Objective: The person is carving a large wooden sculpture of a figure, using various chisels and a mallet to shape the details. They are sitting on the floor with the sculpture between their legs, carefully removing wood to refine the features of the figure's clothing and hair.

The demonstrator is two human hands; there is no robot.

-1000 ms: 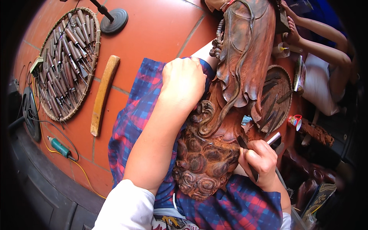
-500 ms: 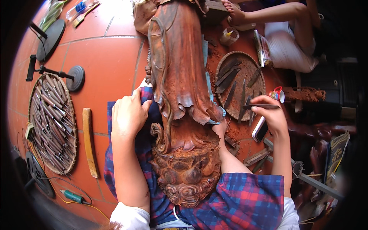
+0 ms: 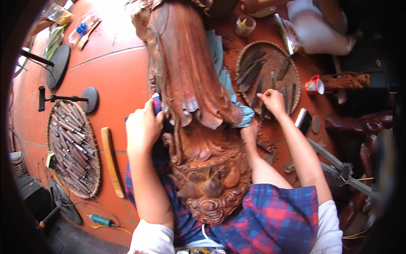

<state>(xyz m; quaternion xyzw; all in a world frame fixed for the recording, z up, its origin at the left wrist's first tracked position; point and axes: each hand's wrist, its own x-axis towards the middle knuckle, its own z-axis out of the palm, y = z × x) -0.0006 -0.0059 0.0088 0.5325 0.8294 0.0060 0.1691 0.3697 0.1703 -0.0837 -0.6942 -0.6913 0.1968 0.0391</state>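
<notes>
Carving (image 3: pixel 192 106) lies lengthways between the person's legs, its knobbly base (image 3: pixel 211 190) in the lap against the plaid shorts (image 3: pixel 279 216) – legs probably act as a cradle, keeping it from rolling. Blue cloth (image 3: pixel 244 116) is bunched along the carving's right edge, likely as padding against knocks.

Left hand (image 3: pixel 143 129) is just left of the carving, back up, over the knee, thumb nearest the wood. Looks more like a rest or brace than a grip; palm hidden, can't tell if it's closed on anything.

Right hand (image 3: pixel 272 101) is right of the carving, over the round tray (image 3: pixel 275 55). Thumb and fingertips close together; can't tell if a blade sits between them. Flat dark blades (image 3: pixel 249 78) lie loose in that tray, presumably kept right of the carving for easy reach.

Farther out, left of the carving: a wooden bar (image 3: pixel 112 163), then a basket (image 3: pixel 99 169) of chisels (image 3: pixel 72 148) – mostly lying side by side, probably for quick picking.
</notes>
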